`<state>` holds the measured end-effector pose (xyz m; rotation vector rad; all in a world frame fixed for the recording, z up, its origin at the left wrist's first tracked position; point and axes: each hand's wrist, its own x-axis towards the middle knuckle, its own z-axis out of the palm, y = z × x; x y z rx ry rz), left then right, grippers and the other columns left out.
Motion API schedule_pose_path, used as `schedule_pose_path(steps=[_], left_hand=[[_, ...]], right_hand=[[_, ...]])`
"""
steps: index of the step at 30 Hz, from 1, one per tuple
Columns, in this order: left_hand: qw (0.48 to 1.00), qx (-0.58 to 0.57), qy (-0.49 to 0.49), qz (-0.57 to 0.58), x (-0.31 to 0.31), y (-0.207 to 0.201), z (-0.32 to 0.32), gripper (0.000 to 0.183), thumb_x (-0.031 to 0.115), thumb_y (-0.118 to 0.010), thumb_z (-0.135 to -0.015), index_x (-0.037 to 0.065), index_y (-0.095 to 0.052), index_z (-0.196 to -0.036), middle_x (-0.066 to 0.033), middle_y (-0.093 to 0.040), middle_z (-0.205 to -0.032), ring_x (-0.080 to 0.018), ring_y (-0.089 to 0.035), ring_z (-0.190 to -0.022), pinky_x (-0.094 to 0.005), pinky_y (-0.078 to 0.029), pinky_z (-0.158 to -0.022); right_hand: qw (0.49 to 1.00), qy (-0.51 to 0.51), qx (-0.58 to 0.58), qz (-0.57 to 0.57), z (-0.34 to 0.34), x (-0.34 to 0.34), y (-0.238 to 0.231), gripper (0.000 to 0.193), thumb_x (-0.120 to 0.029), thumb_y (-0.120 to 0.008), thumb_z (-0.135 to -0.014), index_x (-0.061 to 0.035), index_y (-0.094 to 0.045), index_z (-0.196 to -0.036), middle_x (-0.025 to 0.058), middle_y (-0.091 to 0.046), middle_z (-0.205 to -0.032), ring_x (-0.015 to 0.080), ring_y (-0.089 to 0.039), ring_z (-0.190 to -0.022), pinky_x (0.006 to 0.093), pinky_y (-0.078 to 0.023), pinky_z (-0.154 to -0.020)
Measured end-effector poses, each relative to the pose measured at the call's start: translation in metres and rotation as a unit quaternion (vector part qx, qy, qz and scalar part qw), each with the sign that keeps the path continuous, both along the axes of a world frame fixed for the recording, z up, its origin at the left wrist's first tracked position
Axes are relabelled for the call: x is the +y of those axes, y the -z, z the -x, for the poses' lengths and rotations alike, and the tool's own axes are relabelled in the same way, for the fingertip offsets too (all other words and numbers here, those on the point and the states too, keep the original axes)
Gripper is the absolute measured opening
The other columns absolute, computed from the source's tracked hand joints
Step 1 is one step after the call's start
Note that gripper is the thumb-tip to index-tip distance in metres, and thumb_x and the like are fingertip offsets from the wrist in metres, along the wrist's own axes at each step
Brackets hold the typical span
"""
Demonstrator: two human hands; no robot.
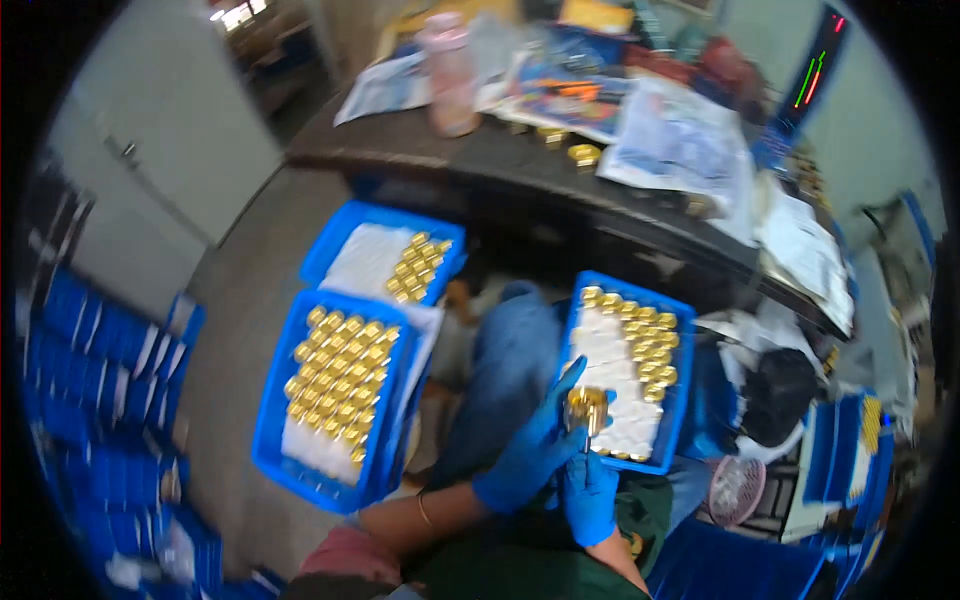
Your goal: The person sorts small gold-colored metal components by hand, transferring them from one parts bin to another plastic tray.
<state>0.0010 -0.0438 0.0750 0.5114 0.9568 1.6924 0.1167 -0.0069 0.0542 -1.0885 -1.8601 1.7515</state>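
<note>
Both my hands wear blue gloves. In front of my lap, my left hand (532, 452) grips a shiny gold-coloured round metal part (587, 408) between thumb and fingers. Just below it my right hand (590, 492) is closed around a thin, dark, rod-like tool (588, 442), whose tip is at or near the underside of the part. I cannot tell whether they touch. Beyond my hands, at the right, a blue tray (684, 385) lined with white padding holds rows of similar gold parts (652, 345).
To the left, a blue crate (268, 440) is full of gold parts, with another blue tray (335, 222) behind it. A dark desk (400, 155) carries papers (680, 145) and a pink bottle (450, 80). Stacked blue trays (105, 420) stand far left; a pink basket (737, 490) sits right.
</note>
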Motion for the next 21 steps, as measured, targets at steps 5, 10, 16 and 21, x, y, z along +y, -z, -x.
schedule_pose_path(steps=[5, 10, 16, 21], left_hand=[[0.876, 0.393, -0.221, 0.169, -0.066, 0.016, 0.077, 0.045, 0.007, -0.064, -0.077, 0.002, -0.047, -0.118, -0.0116, -0.052, -0.111, -0.0195, -0.05, -0.104, -0.0307, -0.04, -0.091], [0.775, 0.479, -0.274, 0.309, -0.185, 0.022, 0.136, 0.053, 0.005, -0.066, -0.07, 0.002, -0.046, -0.119, -0.0149, -0.053, -0.11, -0.0252, -0.054, -0.102, -0.0335, -0.043, -0.089], [0.568, 0.56, -0.072, 0.598, -0.237, 0.034, 0.131, 0.086, 0.009, -0.068, -0.066, 0.004, -0.022, -0.138, -0.023, -0.042, -0.128, -0.0363, -0.047, -0.113, -0.0383, -0.041, -0.093], [0.588, 0.538, -0.057, 0.601, -0.248, 0.059, 0.125, 0.091, 0.015, -0.071, -0.066, 0.008, -0.018, -0.14, -0.0197, -0.055, -0.114, -0.0313, -0.057, -0.102, -0.0345, -0.046, -0.083]], right_hand=[[0.986, -0.154, -0.058, 0.03, 0.003, -0.012, 0.036, 0.017, -0.013, -0.047, -0.09, -0.0002, -0.052, -0.08, 0.0084, -0.058, -0.062, 0.0152, -0.056, -0.046, 0.0293, -0.044, -0.042], [0.986, -0.025, -0.033, 0.16, -0.002, 0.006, 0.039, 0.025, -0.019, -0.044, -0.093, -0.0021, -0.052, -0.077, 0.0071, -0.054, -0.058, 0.0139, -0.049, -0.04, 0.0267, -0.04, -0.038], [0.991, -0.008, -0.04, 0.13, -0.008, 0.018, 0.054, 0.026, -0.022, -0.044, -0.093, -0.003, -0.052, -0.076, 0.0056, -0.053, -0.057, 0.0129, -0.049, -0.038, 0.0247, -0.038, -0.034], [0.988, 0.005, -0.057, 0.147, -0.005, 0.019, 0.044, 0.026, -0.021, -0.046, -0.093, -0.0031, -0.052, -0.074, 0.0059, -0.054, -0.056, 0.0129, -0.05, -0.038, 0.0243, -0.038, -0.034]])
